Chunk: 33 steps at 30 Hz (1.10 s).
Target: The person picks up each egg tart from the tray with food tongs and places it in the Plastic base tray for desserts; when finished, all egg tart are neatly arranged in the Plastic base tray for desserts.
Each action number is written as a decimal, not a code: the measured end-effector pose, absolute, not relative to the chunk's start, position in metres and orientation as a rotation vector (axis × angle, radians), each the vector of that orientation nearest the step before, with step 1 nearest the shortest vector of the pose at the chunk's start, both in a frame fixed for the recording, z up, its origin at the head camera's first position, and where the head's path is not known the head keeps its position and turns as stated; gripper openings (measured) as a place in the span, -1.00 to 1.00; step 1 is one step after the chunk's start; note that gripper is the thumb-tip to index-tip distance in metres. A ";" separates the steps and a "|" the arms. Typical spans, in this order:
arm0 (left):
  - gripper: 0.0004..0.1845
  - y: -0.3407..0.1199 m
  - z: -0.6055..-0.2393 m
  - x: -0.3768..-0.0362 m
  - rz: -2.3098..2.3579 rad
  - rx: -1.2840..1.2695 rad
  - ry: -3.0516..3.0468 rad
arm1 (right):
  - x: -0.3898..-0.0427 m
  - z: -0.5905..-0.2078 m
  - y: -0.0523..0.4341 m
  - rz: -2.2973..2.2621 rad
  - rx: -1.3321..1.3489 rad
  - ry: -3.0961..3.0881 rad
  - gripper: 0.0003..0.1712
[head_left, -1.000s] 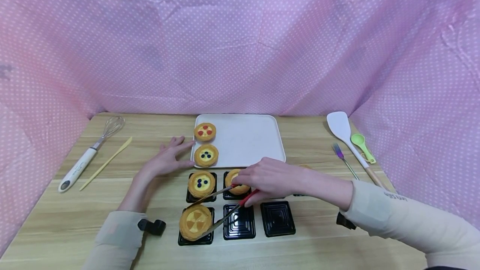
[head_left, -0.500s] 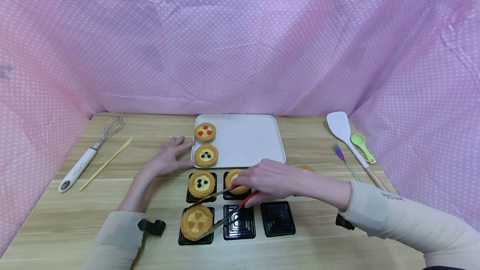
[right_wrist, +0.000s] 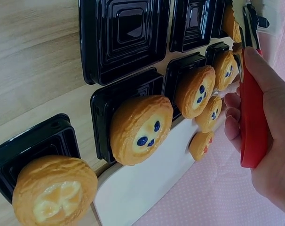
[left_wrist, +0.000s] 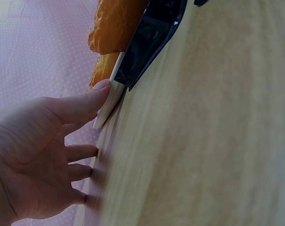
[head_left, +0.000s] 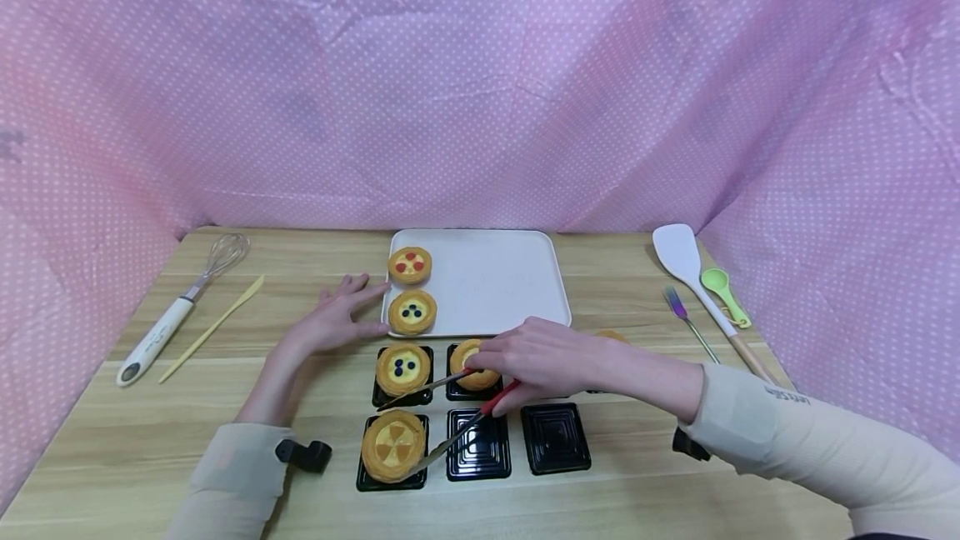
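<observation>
Two hands working: your right hand (head_left: 542,357) clamps red tongs (head_left: 457,430) round the lower-left tart (head_left: 392,446); your left hand (head_left: 330,319) lies flat, fingers apart, steadying the tray (head_left: 517,273).

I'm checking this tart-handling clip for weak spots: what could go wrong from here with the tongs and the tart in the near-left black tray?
The tongs pinch only the edge of the orange-topped tart, so it might tip or slip as the right hand moves. That hand reaches over the tart in the tray behind and could knock it. The left hand rests flat, touching the white tray; a nudge could shift it.
</observation>
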<state>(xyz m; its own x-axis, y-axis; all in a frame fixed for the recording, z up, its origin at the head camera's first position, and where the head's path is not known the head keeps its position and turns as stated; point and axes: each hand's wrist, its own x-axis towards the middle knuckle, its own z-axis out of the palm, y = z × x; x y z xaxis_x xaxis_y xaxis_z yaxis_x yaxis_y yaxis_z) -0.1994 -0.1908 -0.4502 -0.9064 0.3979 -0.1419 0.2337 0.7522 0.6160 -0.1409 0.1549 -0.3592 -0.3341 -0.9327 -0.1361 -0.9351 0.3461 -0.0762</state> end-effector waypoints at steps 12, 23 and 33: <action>-0.13 -0.189 -0.449 -0.199 0.895 0.495 2.684 | -0.148 -0.344 0.169 -0.134 -1.621 2.419 -0.27; -0.14 -0.191 -0.450 -0.198 0.907 0.498 2.678 | -0.179 -0.307 0.179 -0.284 -1.443 2.557 -0.35; -0.14 -0.190 -0.450 -0.198 0.907 0.506 2.685 | -0.224 -0.301 0.181 -0.238 -1.298 2.718 -0.36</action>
